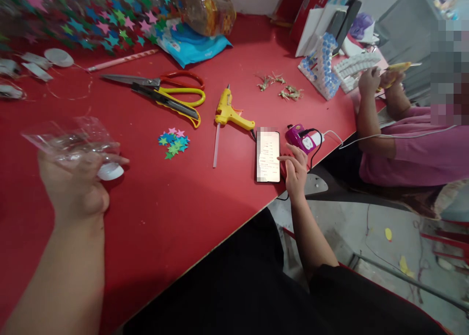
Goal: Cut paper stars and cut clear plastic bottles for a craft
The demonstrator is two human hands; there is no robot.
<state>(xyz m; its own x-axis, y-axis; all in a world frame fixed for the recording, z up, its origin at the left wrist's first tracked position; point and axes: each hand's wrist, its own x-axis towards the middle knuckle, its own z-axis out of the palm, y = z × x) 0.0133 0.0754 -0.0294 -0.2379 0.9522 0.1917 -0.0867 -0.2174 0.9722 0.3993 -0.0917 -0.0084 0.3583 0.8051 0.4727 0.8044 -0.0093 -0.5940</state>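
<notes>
On the left of the red table, my left hand (80,174) grips a clear plastic bag (66,142). A small white round piece (111,171) shows at its fingertips; whether it lies inside the bag I cannot tell. At the table's front edge my right hand (295,171) has its index finger stretched out to the right side of a lit phone (269,159), with nothing in its grasp. Between the hands lie a pile of coloured paper-like stars (174,142) and a yellow glue gun (229,111) with a glue stick (216,147) protruding from its rear.
Scissors (179,85) and a yellow cutter knife (178,105) lie further back. Behind them are a blue packet (194,49) and a big bag of stars (117,20). A pink power adapter (302,138) with cables sits near the phone. Another person in a pink shirt (406,147) works at right.
</notes>
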